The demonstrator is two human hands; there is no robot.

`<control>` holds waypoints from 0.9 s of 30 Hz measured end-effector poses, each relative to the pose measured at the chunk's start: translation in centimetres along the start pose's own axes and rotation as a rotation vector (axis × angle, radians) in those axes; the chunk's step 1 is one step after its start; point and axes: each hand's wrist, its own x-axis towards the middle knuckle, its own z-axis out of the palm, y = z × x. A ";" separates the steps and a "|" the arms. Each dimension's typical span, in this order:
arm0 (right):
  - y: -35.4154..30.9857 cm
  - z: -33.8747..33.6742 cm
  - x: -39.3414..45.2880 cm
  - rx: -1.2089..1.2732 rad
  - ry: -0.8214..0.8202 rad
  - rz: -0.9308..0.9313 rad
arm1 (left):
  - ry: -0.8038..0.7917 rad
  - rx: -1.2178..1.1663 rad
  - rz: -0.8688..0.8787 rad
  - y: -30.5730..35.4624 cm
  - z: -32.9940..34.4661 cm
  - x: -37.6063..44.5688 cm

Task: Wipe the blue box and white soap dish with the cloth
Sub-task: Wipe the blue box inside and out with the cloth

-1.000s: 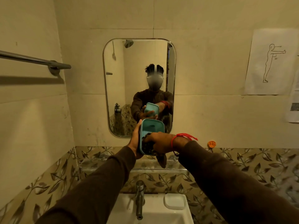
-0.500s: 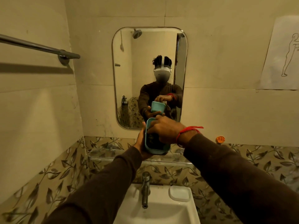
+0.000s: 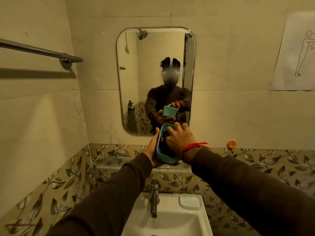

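Observation:
I hold the blue box point(image 3: 164, 159) up in front of the mirror, above the glass shelf, its open side tilted toward me. My left hand point(image 3: 153, 150) grips it from the left and underneath. My right hand point(image 3: 180, 140), a red thread on its wrist, reaches into the box and presses a dark cloth point(image 3: 164, 145) against the inside. The white soap dish point(image 3: 190, 201) rests on the right rim of the basin, well below both hands.
A mirror point(image 3: 153, 74) hangs on the tiled wall straight ahead. A glass shelf point(image 3: 110, 159) runs under it. Below are the tap point(image 3: 154, 198) and white basin point(image 3: 170, 223). A towel rail point(image 3: 42, 51) sticks out at upper left. An orange hook point(image 3: 231, 144) sits on the right wall.
The box has tipped from upright on its edge to open side facing me. My right hand moved from the box's side to over and inside it with the cloth.

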 end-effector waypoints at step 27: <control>-0.8 -0.5 0.1 0.819 -0.286 0.088 | 0.040 0.002 0.203 -0.3 -1.7 2.1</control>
